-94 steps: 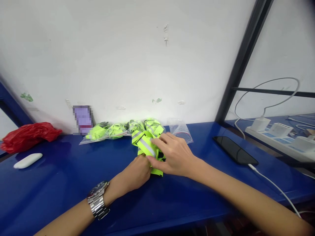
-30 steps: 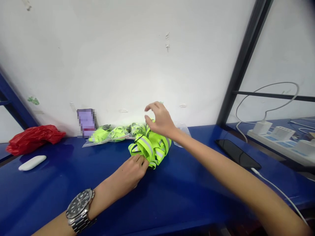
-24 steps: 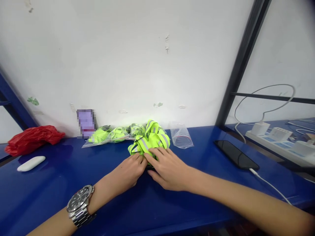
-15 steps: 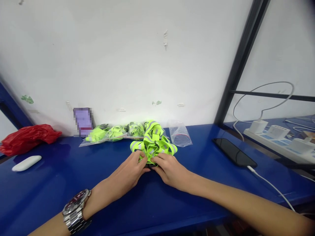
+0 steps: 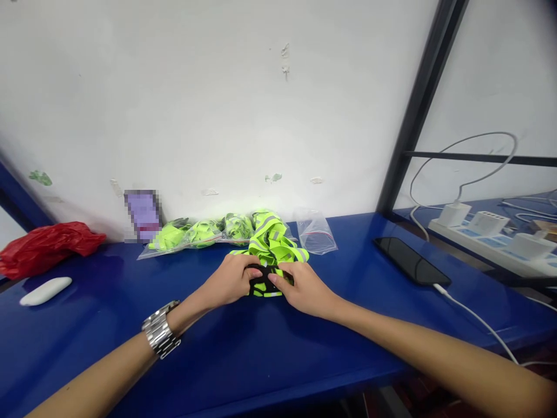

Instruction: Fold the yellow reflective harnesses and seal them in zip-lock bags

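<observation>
A bundle of neon-yellow reflective straps (image 5: 274, 239) with grey stripes lies on the blue table, its near end gathered between my hands. My left hand (image 5: 232, 278) pinches the bundle's left side, thumb on a black part (image 5: 263, 277) of it. From the right, my right hand (image 5: 302, 287) grips the same black part, thumb pressed on top. The fingers of both hands are partly hidden behind the straps. Behind the bundle, along the wall, lie several clear bags (image 5: 202, 234) of similar yellow straps. A flat clear zip bag (image 5: 317, 233) rests to their right.
On the left are a red plastic bag (image 5: 50, 247), a white case (image 5: 46, 291) and a blurred upright phone-like object (image 5: 143, 215). To the right lie a black phone (image 5: 411, 260) on a white cable (image 5: 476, 322) and a power strip (image 5: 487, 238) with chargers. A dark metal post (image 5: 418, 116) rises beside them.
Both hands have turned the near end of the strap bundle so its black part faces up, thumbs now on top. My left wrist has rotated. The view has shifted slightly.
</observation>
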Available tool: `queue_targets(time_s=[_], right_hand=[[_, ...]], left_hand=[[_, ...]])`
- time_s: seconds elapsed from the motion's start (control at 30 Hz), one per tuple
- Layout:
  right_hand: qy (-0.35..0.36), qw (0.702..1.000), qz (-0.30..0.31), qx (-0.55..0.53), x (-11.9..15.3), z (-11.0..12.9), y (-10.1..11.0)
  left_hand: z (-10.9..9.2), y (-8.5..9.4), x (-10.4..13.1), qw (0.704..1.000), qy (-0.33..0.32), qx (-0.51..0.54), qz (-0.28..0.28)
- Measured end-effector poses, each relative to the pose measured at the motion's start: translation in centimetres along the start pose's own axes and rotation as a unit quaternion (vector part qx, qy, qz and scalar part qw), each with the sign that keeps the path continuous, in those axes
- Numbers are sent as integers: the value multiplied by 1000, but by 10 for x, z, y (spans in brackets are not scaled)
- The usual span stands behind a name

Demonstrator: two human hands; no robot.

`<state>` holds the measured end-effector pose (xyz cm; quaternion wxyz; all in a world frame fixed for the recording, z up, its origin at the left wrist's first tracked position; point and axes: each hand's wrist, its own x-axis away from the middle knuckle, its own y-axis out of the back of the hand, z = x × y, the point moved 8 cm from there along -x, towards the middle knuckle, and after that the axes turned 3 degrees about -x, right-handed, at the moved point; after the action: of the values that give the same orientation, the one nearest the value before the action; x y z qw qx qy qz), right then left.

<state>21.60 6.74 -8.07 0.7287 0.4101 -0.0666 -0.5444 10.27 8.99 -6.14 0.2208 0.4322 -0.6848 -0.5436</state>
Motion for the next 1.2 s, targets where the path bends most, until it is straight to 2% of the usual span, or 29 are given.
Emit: queue_targets(time_s=[0.07,0.13,0.23,0.3,0.37,0.47,0.63,0.7,0.87,0.97,1.1,1.2], right_hand=[[-23,999,-17,32,-2,-5,0],[-19,996,-56,67,-2,-4,3],[49,987,-107,111,4,9,7],[117,977,-84,157,7,20,2],[180,961,-33,209,10,28,-7],[221,944,9,246,10,30,-14],[202,945,5,256,2,22,-13],[206,943,5,261,2,20,-14],[210,940,-8,269,1,15,-15],[197,942,-15,270,-1,10,-14],[146,956,-11,253,-4,4,-11],[81,973,-7,216,-6,1,-4]], left_hand=[[6,-3,-9,999,25,11,25],[12,-5,-16,998,37,25,34],[18,-9,-23,999,29,32,31],[19,-13,-25,999,16,22,26],[20,-17,-24,1000,6,8,15],[19,-23,-16,1000,-6,-12,-8],[8,-17,7,979,-49,-153,-124],[5,-18,13,975,-62,-182,-112],[-1,-21,31,979,-120,-159,-37],[-4,-21,37,971,-156,-177,-38],[-8,-23,31,966,-140,-213,-54],[-13,-20,21,972,-101,-207,-53]])
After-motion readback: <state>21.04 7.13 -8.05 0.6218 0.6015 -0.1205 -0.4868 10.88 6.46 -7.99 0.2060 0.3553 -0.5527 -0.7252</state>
